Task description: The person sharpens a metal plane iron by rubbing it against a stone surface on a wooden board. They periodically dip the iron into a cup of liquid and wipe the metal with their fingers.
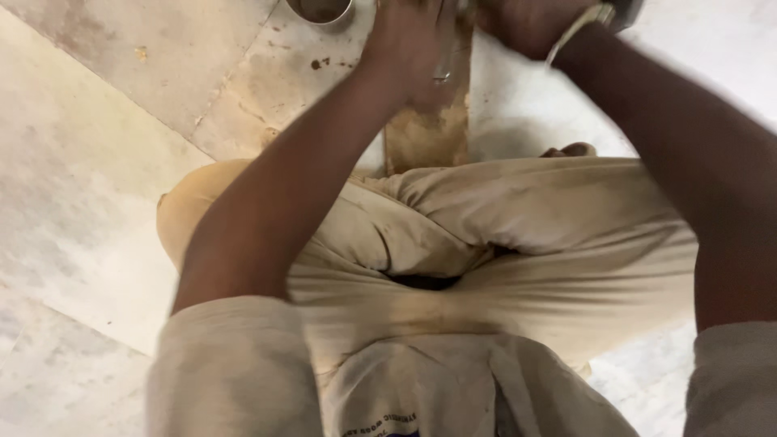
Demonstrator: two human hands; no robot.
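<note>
Head view: both hands press on a brown wooden board (427, 133) lying on the floor (89, 178), left hand (409, 48) flat, right hand (526, 23) curled at the board's far end; a metal cup (322, 10) stands just beside.

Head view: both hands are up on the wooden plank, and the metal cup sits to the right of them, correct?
Not quite. In the head view the metal cup sits left of the hands, at the top edge. The left hand and right hand are on the wooden plank.

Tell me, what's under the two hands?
A brown wooden plank lies on the pale stone floor, under the left hand and right hand. Its near end disappears behind the person's beige trousers. Anything gripped in the hands is hidden.
</note>
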